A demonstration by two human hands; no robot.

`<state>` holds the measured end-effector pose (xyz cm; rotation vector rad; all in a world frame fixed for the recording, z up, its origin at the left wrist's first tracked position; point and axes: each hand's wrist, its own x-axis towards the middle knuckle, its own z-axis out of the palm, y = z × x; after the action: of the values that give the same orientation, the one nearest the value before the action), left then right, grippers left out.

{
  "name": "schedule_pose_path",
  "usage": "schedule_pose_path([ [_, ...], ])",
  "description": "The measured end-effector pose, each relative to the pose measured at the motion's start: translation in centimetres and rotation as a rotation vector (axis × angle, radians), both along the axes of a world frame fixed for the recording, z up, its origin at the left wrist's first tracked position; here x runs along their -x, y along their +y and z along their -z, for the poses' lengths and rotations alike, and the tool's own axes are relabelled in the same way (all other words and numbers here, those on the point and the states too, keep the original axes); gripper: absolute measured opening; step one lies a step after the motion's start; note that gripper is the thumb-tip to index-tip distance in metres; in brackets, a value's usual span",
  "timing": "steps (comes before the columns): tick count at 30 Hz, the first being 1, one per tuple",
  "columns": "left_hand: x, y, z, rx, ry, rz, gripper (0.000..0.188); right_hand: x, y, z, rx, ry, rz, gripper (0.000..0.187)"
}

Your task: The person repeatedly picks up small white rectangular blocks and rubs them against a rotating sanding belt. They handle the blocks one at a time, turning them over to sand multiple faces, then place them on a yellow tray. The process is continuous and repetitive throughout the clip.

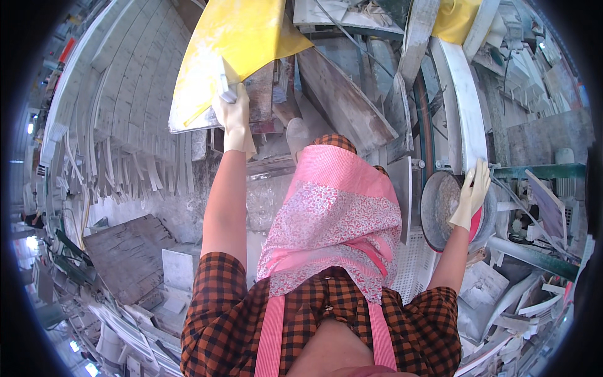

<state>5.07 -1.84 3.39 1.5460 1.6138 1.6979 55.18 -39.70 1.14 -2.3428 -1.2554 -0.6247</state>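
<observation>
My left hand (233, 120), in a cream rubber glove, closes round a small white block (227, 80). The block is over a yellow sheet (242, 31) dusted with white, which drapes over a bench at the upper left. On the right, my other gloved hand, the right hand (472, 193), grips the near end of a long white board (460, 103). That board runs away from me toward another yellow cloth (453, 22). Below this hand is a round grey basin (433, 217), its inside caked with pale residue.
Stacked whitish boards (129, 94) with hanging strips fill the left. Weathered planks (345, 97) lean ahead of me. A green metal bar (546, 171) crosses at right, near a tilted panel (548, 204). A dark wooden sheet (129, 251) lies at lower left.
</observation>
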Motion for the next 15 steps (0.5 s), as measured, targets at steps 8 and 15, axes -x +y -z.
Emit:
schedule_pose_path([
  [8, 0.08, -0.43, -0.53, 0.033, 0.04, -0.003, 0.036, 0.62, -0.51, -0.42, -0.024, 0.012, -0.021, 0.044],
  [15, 0.53, -0.24, -0.4, 0.227, -0.004, 0.079, 0.059, 0.74, -0.97, -0.4, 0.004, 0.006, 0.0, 0.043],
])
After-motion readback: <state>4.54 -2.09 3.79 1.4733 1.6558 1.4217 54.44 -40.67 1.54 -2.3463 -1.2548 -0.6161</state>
